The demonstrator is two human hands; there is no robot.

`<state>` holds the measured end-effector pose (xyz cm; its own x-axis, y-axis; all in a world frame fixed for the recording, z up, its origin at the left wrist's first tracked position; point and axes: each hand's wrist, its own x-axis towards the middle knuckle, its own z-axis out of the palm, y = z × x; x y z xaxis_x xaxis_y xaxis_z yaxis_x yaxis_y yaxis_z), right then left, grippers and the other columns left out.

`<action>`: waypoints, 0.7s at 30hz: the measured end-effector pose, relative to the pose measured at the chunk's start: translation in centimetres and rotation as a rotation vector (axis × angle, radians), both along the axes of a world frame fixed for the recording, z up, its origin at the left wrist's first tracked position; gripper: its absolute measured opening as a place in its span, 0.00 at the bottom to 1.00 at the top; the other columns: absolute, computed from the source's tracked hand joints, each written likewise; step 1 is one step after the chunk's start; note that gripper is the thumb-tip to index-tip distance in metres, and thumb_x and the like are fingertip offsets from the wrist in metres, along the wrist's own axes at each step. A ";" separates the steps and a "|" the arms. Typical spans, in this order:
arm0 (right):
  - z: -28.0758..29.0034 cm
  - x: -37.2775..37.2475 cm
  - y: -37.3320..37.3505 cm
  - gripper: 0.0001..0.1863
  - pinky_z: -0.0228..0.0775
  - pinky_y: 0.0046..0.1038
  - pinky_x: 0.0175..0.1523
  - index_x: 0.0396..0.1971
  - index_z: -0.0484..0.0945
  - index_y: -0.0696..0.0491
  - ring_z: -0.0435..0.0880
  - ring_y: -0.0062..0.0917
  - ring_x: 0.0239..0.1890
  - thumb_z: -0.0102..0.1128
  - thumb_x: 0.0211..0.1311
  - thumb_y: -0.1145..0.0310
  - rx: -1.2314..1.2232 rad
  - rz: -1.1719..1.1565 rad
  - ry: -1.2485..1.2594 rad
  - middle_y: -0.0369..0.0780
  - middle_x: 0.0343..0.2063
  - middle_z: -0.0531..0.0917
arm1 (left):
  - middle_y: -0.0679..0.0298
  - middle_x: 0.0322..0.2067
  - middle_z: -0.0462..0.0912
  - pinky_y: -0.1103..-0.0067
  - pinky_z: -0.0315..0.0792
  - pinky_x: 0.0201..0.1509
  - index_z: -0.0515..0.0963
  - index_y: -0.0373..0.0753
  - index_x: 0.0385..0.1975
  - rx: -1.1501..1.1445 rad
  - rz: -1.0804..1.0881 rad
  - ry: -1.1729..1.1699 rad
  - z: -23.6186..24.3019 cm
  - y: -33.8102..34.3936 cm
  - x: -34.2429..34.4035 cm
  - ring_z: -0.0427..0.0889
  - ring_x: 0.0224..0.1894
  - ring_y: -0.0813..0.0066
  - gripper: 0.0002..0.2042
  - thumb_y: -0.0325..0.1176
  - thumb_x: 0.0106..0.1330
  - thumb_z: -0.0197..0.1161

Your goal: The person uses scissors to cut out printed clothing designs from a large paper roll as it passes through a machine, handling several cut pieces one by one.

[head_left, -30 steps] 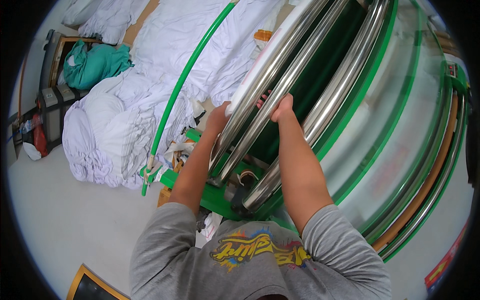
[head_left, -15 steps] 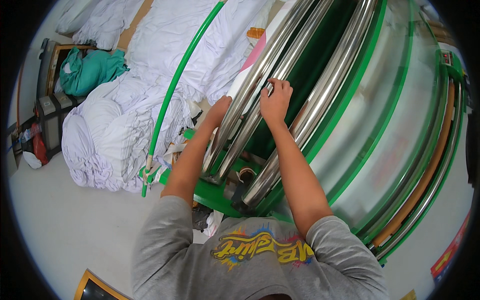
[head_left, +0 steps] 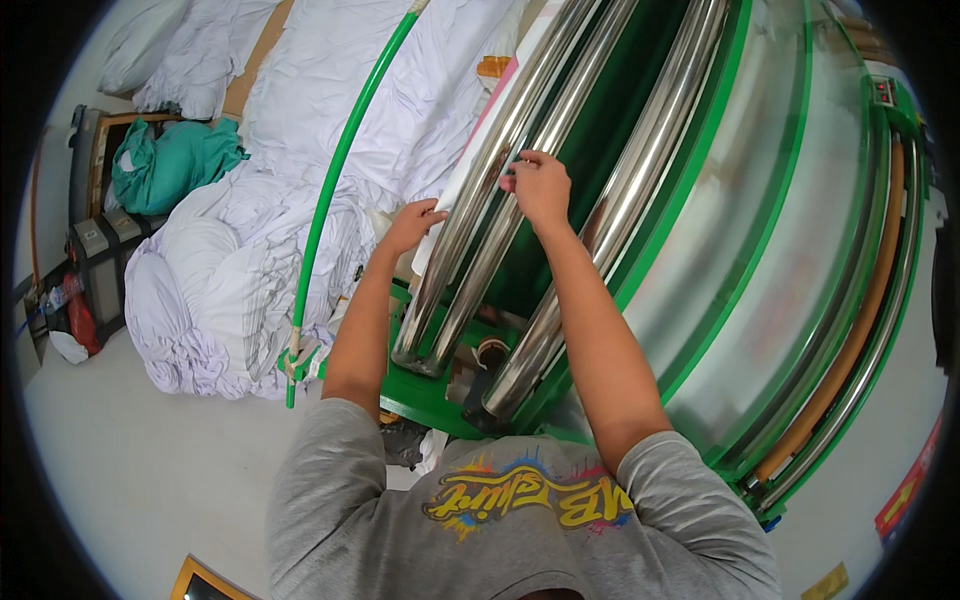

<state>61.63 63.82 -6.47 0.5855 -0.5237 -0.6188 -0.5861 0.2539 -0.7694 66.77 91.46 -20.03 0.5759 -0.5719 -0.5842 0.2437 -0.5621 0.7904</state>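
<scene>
While my left hand, fingers loosely bent, meets the white sheet lying along the outer chrome roller, my right hand is curled by the inner roller; I can't tell whether either grips.

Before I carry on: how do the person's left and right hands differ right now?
Place: the left hand is at the edge of the white sheet, left of the paired silver rollers; the right hand is over the pair's right roller.
Reach: the right hand is higher in the picture than the left.
Fingers: the left hand's point rightward, the right hand's bend leftward.
Both are bare; whether either grips anything is unclear.
</scene>
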 end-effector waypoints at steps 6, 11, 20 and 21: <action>-1.2 3.1 1.0 0.14 0.71 0.35 0.54 0.41 0.78 0.54 0.80 0.27 0.34 0.56 0.77 0.57 0.474 -0.052 -0.034 0.38 0.32 0.81 | 0.73 0.36 0.84 0.78 0.76 0.44 0.87 0.38 0.54 -0.164 -0.047 0.170 -1.9 1.2 -0.7 0.79 0.38 0.82 0.12 0.38 0.81 0.63; -3.3 3.3 1.1 0.25 0.77 0.40 0.57 0.54 0.79 0.63 0.82 0.33 0.40 0.54 0.79 0.53 0.479 0.049 -0.040 0.46 0.40 0.84 | 0.72 0.41 0.86 0.78 0.77 0.49 0.85 0.36 0.59 -0.188 -0.070 0.300 -1.0 -0.4 -0.9 0.80 0.41 0.82 0.15 0.33 0.83 0.57; -7.5 2.0 3.0 0.31 0.74 0.42 0.66 0.59 0.82 0.66 0.87 0.41 0.55 0.55 0.79 0.49 0.431 -0.003 0.041 0.53 0.54 0.88 | 0.63 0.52 0.89 0.72 0.77 0.59 0.80 0.37 0.69 -0.166 0.220 0.782 0.7 -3.7 -0.8 0.84 0.53 0.72 0.37 0.67 0.86 0.43; -8.6 1.8 3.0 0.31 0.74 0.42 0.65 0.58 0.83 0.66 0.88 0.43 0.56 0.55 0.78 0.50 0.352 0.017 0.074 0.54 0.54 0.89 | 0.63 0.53 0.88 0.72 0.76 0.60 0.79 0.38 0.70 -0.217 0.243 0.751 0.4 -4.1 -0.5 0.83 0.54 0.71 0.41 0.71 0.84 0.40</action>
<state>63.42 66.81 -15.10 0.5391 -0.2614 -0.8006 -0.6434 0.4857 -0.5918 66.23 87.34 -19.63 0.1971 -0.6261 -0.7544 0.8467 -0.2792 0.4529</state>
